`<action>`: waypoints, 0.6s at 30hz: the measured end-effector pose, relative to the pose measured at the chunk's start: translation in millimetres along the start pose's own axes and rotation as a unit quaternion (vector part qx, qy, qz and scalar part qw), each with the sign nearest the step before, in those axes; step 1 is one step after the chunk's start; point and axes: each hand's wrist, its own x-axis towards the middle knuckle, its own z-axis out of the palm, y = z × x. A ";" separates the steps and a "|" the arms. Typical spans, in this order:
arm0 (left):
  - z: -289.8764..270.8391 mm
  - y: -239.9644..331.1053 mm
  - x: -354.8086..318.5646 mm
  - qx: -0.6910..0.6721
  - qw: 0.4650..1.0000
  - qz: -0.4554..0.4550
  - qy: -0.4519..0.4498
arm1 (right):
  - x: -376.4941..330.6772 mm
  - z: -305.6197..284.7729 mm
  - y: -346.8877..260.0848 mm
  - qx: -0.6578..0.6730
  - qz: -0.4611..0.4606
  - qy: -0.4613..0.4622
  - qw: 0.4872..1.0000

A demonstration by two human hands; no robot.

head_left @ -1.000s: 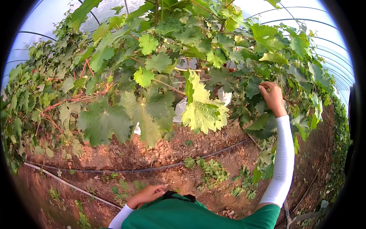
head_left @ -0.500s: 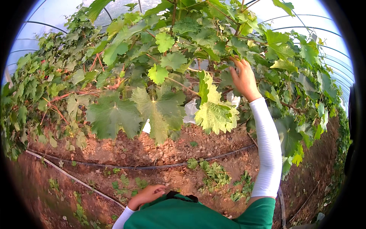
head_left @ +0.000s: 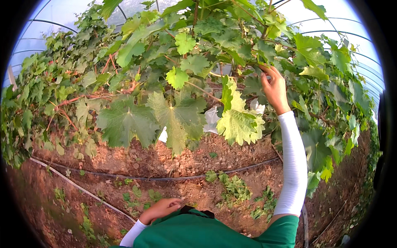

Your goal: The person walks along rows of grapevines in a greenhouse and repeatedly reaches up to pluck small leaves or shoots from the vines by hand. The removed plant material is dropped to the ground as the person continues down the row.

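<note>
— Hands first: where are they?
— Left hand point(head_left: 160, 208) rests loosely curled, holding nothing, against the green garment point(head_left: 194, 231). Right hand point(head_left: 273, 87) reaches up, fingertips pinching a vine shoot point(head_left: 259, 64) among the leaves.
— How would it handle?
— Light, green, probably snaps easily; grip near its base, just above the fingertips.

Greenhouse arches point(head_left: 49, 22), bare soil point(head_left: 194, 161), daylight

Leaves point(head_left: 124, 122) green, one point(head_left: 240, 124) yellow-green. Stems point(head_left: 78, 99) reddish. Soil point(head_left: 186, 161) red-brown. Hose point(head_left: 165, 178) black. Sleeve point(head_left: 293, 165) white. Apron point(head_left: 194, 231) green. Bags point(head_left: 211, 120) white.
</note>
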 end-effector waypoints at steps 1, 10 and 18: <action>-0.3 0.9 0.7 0.003 1.000 0.003 0.002 | 0.7 -0.1 -4.7 -0.011 0.002 -0.006 1.000; 2.2 -3.6 -10.2 -0.020 0.999 0.003 0.027 | 11.6 8.7 -35.8 -0.147 -0.188 0.105 0.965; 6.9 -13.4 -21.9 -0.037 0.997 0.013 0.059 | 41.7 51.1 2.2 -0.447 -0.159 -0.019 0.880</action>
